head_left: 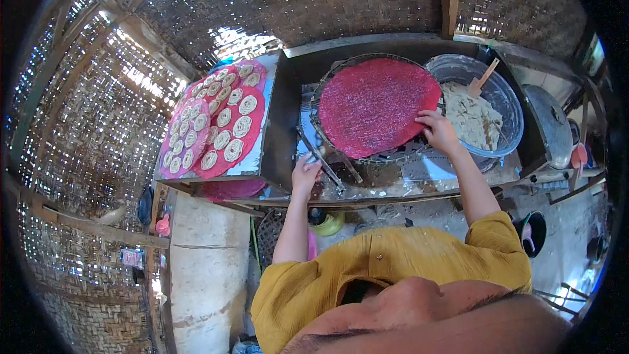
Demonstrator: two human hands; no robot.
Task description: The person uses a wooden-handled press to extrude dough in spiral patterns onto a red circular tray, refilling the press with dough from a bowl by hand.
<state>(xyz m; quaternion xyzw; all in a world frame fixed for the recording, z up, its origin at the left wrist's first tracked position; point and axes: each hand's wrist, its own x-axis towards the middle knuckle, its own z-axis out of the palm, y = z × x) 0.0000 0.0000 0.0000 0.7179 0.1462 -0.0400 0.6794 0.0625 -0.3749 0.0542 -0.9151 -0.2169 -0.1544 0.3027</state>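
The round red sheet (pixel 380 108) is laid on a round rack (pixel 400 153) at two o'clock from the middle of the view, and its edge is touched at about four o'clock by the right hand (pixel 439 132), half open with fingers lightly bent, though whether the edge is pinched cannot be told. At about eight o'clock from the sheet, the left hand (pixel 306 174) is held partly curled against a dark bar (pixel 327 168), its grip unclear; at three o'clock dough (pixel 468 118) is held in a tub (pixel 517 115), and at nine o'clock noodle coils (pixel 242 126) are spread out.
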